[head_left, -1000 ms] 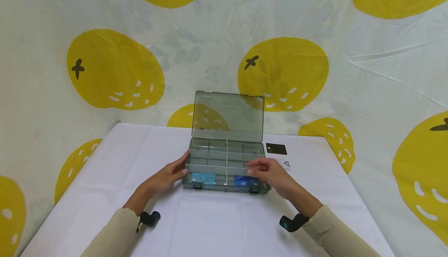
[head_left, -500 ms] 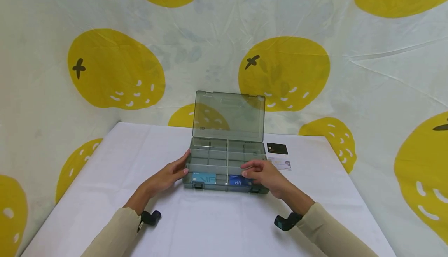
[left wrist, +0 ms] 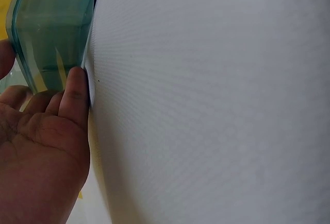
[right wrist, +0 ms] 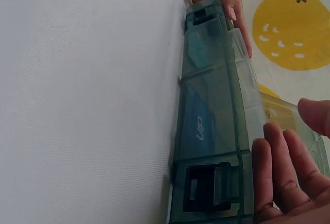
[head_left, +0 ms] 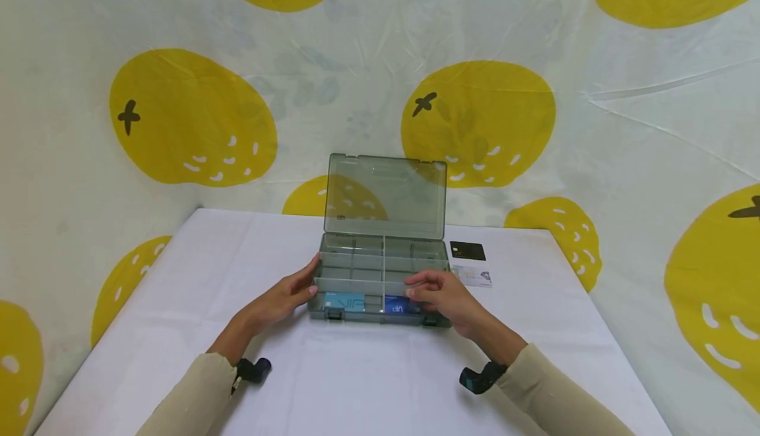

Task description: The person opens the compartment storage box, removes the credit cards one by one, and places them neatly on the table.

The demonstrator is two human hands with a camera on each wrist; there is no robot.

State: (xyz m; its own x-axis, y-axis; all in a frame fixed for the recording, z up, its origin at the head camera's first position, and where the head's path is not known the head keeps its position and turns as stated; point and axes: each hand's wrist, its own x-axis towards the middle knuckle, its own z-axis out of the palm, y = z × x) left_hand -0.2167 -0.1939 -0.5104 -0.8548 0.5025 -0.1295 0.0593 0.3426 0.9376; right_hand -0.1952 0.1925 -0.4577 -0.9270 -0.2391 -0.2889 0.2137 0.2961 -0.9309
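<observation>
A grey-green see-through compartment box stands on the white-covered table with its lid raised. My left hand rests against its left end, fingers fairly straight along the wall and thumb near the rim. A light blue card lies in the front left compartment, and a dark blue VIP card in the front right one. My right hand hovers over that right compartment, fingertips beside the dark blue card. In the right wrist view its thumb and fingers are apart with nothing between them.
A black card and a whitish card lie on the table right of the box. Behind the table hangs a white cloth with yellow fruit prints.
The dark blue card has slid left toward the middle divider, and my right hand has shifted left with it. My left hand stays at the box's left end.
</observation>
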